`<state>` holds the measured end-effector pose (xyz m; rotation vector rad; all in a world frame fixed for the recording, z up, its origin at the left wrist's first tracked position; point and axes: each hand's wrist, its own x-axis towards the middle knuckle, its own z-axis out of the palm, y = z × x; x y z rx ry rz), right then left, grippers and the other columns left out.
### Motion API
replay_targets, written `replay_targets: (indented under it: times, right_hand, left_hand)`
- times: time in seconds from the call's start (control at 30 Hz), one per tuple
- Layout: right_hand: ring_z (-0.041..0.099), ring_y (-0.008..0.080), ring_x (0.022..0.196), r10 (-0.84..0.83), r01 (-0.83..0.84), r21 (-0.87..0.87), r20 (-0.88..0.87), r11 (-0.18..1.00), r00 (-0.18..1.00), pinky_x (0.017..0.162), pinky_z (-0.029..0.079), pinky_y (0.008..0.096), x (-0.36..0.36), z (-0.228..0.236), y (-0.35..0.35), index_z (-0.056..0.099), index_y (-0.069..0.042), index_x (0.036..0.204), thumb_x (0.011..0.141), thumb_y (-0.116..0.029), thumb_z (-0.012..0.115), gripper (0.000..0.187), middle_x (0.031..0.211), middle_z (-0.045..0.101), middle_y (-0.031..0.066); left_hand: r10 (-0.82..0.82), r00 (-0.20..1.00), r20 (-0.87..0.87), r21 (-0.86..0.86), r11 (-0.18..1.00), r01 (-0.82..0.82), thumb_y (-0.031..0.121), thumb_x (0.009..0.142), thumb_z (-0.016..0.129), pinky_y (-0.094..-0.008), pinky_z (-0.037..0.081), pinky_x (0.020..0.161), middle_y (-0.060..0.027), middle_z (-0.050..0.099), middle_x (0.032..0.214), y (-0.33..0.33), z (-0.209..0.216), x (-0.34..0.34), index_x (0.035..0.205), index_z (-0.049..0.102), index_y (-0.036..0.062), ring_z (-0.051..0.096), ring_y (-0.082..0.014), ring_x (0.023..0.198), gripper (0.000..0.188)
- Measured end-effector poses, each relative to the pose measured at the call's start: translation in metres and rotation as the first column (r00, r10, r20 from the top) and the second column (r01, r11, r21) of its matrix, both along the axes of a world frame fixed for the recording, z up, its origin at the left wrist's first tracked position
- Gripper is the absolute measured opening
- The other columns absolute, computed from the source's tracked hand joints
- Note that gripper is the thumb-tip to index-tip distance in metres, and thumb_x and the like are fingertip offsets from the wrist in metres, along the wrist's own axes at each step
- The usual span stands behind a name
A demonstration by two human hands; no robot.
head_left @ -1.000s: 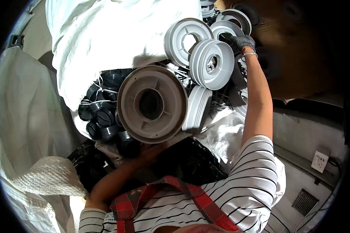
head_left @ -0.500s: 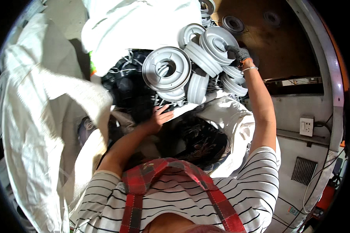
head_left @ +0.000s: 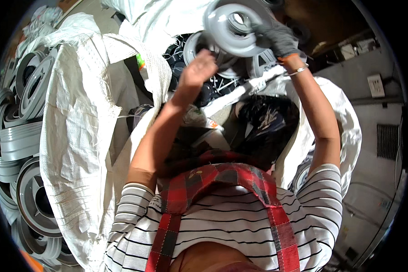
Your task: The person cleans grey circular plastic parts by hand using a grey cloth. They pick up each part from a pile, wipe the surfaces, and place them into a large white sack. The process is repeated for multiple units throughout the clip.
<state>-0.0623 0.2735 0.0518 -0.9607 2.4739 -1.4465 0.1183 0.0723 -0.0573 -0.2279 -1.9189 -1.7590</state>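
Observation:
My right hand (head_left: 278, 41), in a dark grey glove, grips a round grey plastic wheel-shaped part (head_left: 223, 31) with a hole in its middle. It is lifted and tilted, and blurred by motion. My bare left hand (head_left: 198, 71) is raised just below and left of that part, a little blurred, its fingers apart with nothing seen in them. Behind the left hand, another grey round part (head_left: 191, 49) lies partly covered on black pieces (head_left: 176, 56). A ribbed grey part (head_left: 262, 62) sits beneath my right hand.
A large white woven sack (head_left: 79, 149) stands at my left, with several grey round parts (head_left: 29, 93) piled beyond it. More white sacking (head_left: 344, 113) lies by my right arm. A dark opening holds black pieces (head_left: 269, 120) before me. A machine panel with a socket (head_left: 375, 86) stands at right.
My right hand has lifted a wheel-shaped part off the pile and brought it leftward. My left hand has risen toward it. The view has turned, showing more piled parts at left.

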Motion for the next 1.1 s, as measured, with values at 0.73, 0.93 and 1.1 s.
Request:
replay_targets:
  times: [0.73,0.93,1.1]
  right_hand:
    - [0.011,0.028,0.139,0.429,0.354,0.835,-0.527,0.422,0.733,0.096,0.013,0.0728,0.059,-0.097,-0.081,0.048,-0.021,0.13,0.069,-0.054,0.063,0.071,0.151,0.016,0.0065]
    - [0.027,0.0386,0.131,0.233,0.31,0.747,-0.523,0.588,0.82,0.102,0.019,0.0622,0.047,-0.048,-0.062,0.049,-0.029,0.128,0.074,-0.042,0.056,0.056,0.138,0.036,0.0194]
    - [0.06,0.0347,0.08,0.308,0.104,0.547,-0.606,0.831,0.733,0.072,0.048,0.0427,0.05,-0.112,-0.069,0.064,-0.011,0.093,0.077,-0.031,0.059,0.026,0.081,0.061,0.0175]
  left_hand:
    - [0.051,0.8,0.597,0.521,0.734,-0.436,0.028,0.086,0.059,-0.0337,0.05,0.076,-0.0105,0.062,0.097,-0.064,0.025,0.064,0.108,0.057,0.0014,0.06,-0.0224,0.086,0.034]
    - [0.053,0.783,0.62,0.519,0.721,-0.46,0.027,0.085,0.059,-0.0332,0.052,0.068,-0.0104,0.062,0.094,-0.07,-0.001,0.034,0.109,0.056,0.0022,0.062,-0.0231,0.079,0.035]
    - [-0.037,0.775,0.631,0.528,0.752,-0.394,0.031,0.083,0.06,-0.034,0.052,0.071,-0.0097,0.062,0.095,-0.066,-0.003,0.034,0.112,0.055,0.0029,0.062,-0.0227,0.081,0.041]
